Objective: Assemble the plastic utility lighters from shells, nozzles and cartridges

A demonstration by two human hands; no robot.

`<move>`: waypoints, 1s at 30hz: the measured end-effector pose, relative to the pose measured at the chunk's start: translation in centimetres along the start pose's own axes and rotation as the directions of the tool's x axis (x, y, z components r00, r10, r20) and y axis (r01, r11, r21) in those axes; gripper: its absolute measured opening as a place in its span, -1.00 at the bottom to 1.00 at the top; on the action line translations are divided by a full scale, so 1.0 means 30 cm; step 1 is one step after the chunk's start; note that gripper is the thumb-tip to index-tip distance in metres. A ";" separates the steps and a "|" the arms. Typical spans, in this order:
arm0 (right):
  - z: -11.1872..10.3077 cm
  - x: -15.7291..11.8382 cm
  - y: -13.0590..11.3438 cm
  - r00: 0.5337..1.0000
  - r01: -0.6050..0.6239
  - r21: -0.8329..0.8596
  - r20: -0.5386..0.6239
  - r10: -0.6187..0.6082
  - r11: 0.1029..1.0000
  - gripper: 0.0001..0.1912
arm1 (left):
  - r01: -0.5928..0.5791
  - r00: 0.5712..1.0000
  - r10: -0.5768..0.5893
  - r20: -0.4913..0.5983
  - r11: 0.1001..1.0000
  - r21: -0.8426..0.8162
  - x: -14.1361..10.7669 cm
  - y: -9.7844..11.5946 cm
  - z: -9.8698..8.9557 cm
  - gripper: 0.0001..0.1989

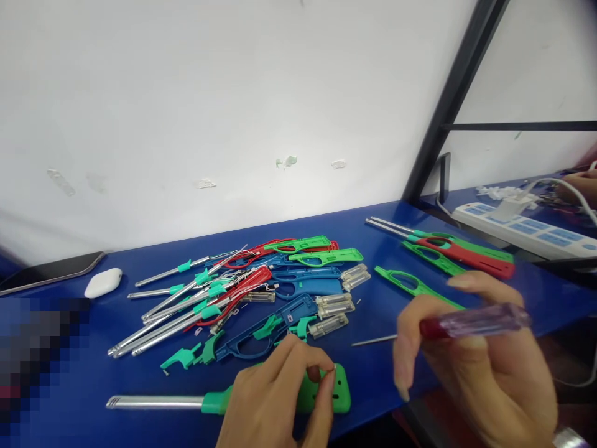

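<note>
My left hand (284, 392) rests over a green gas lighter (342, 392) with a long metal tube, lying near the table's front edge. Its thumb and index finger pinch a tiny silvery piece (334, 367), which looks like a screw, above the lighter's handle. In my right hand (489, 367) is a screwdriver (480, 322) with a clear purplish and red handle, its thin shaft pointing left. Behind my left hand lie a blue lighter shell half (252, 342), turquoise plastic pieces (184, 356) and clear fuel tanks (329, 325).
Metal lighter tubes (158, 323) and red, green and blue shells (308, 286) form a pile. More lighters (466, 249) lie at the right. A white earbud case (103, 283) and phone (51, 274) are left. A power strip (527, 227) stands beyond the black frame (454, 93), near another person's hand (581, 190).
</note>
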State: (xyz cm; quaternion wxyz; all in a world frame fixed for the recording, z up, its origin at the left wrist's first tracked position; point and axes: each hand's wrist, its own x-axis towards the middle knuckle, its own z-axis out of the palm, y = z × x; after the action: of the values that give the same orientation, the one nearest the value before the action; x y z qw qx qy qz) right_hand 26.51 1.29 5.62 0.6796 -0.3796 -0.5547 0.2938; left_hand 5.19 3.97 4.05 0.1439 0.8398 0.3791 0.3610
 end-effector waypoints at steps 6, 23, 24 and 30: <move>0.068 -0.020 -0.042 0.981 -0.192 0.143 0.011 0.193 0.971 -0.74 | -0.112 0.993 0.111 0.034 0.993 0.040 0.012 -0.027 -0.014 -0.80; 0.056 -0.010 -0.017 0.989 -0.146 0.199 0.006 0.147 0.969 -0.79 | -0.063 0.997 0.062 0.033 0.998 0.028 -0.012 -0.019 0.005 -0.77; 0.054 -0.011 -0.016 0.988 -0.149 0.196 0.003 0.151 0.969 -0.79 | -0.080 0.996 0.078 0.038 0.996 0.031 -0.011 -0.020 0.003 -0.77; 0.052 -0.014 -0.018 0.985 -0.165 0.219 -0.012 0.172 0.962 -0.76 | -0.143 0.988 0.140 0.061 0.988 0.056 -0.007 -0.033 -0.011 -0.76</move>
State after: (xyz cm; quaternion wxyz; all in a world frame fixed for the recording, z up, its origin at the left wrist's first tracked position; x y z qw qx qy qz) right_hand 24.88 0.97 6.00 0.6980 -0.3536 -0.4745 0.4033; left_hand 4.34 4.45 3.66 0.1035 0.8785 0.3250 0.3346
